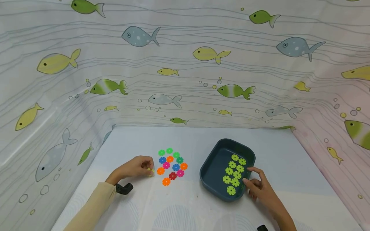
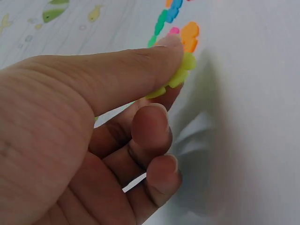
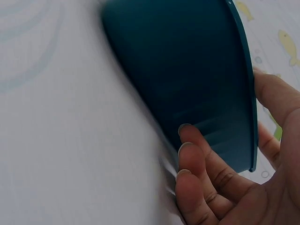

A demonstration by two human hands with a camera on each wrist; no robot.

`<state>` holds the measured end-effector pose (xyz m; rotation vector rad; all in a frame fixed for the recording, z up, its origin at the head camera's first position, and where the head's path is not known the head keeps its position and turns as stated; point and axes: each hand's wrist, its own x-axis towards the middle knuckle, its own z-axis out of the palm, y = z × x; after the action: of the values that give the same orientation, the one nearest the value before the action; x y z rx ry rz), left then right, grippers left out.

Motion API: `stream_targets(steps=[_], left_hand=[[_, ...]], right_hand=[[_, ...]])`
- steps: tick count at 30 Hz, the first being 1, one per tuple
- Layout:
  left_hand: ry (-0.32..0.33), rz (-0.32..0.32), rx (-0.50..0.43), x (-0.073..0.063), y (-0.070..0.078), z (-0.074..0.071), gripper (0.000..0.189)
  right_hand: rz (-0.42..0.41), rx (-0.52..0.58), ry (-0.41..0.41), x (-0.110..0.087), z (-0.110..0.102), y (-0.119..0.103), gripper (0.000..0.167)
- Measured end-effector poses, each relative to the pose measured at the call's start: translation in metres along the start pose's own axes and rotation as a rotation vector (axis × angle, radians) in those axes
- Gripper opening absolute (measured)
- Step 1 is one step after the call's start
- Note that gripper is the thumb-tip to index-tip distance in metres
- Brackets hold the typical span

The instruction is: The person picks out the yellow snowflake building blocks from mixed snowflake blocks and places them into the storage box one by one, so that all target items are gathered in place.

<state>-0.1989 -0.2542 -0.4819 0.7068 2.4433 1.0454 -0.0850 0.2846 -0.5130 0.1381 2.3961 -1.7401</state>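
Between thumb and fingertip, my left hand point(image 1: 138, 167) pinches a yellow-green flower-shaped disc point(image 2: 178, 77), whose notched edge shows in the left wrist view. The hand is just left of a loose group of similar discs in orange point(image 1: 160, 171), blue point(image 1: 176, 167), pink point(image 1: 180, 173), red point(image 1: 172, 175) and green point(image 1: 169, 150). To their right stands a dark teal tray point(image 1: 210, 166) with several yellow-green discs point(image 1: 237, 175) lying in its right half. My right hand point(image 1: 261, 189) holds the tray's right wall, with fingers against its outer side point(image 3: 178, 61) in the right wrist view.
A white tabletop point(image 1: 190, 199) lies under everything. Fish-printed sheeting point(image 1: 185, 106) rises at the back and on both sides. A black wrist-camera piece point(image 1: 124, 188) sits below my left wrist, and another point(image 1: 262, 227) shows near the bottom edge by my right forearm.
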Motion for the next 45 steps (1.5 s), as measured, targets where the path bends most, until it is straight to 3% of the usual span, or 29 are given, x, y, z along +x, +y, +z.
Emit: stream_targets(steps=[9, 14, 24, 30, 39, 45], left_hand=[[0.003, -0.023, -0.017, 0.006, 0.012, -0.002, 0.015], [0.0, -0.006, -0.011, 0.009, 0.019, -0.004, 0.025], [-0.011, 0.034, -0.008, 0.021, 0.031, -0.001, 0.027], [-0.016, 0.074, -0.003, 0.029, 0.038, 0.0, 0.02], [-0.032, 0.077, -0.021, 0.04, 0.053, 0.004, 0.018], [-0.034, 0.125, 0.003, 0.049, 0.062, 0.003, 0.017]], right_hand=[[0.0, 0.009, 0.002, -0.002, 0.0, -0.002, 0.065], [0.009, 0.012, 0.008, -0.003, 0.0, -0.003, 0.065], [0.001, 0.011, 0.009, -0.005, 0.001, -0.005, 0.064], [0.0, 0.008, 0.009, -0.005, 0.001, -0.006, 0.064], [-0.006, 0.013, 0.003, -0.004, 0.0, -0.004, 0.063], [-0.009, 0.016, 0.004, -0.003, 0.001, -0.003, 0.062]])
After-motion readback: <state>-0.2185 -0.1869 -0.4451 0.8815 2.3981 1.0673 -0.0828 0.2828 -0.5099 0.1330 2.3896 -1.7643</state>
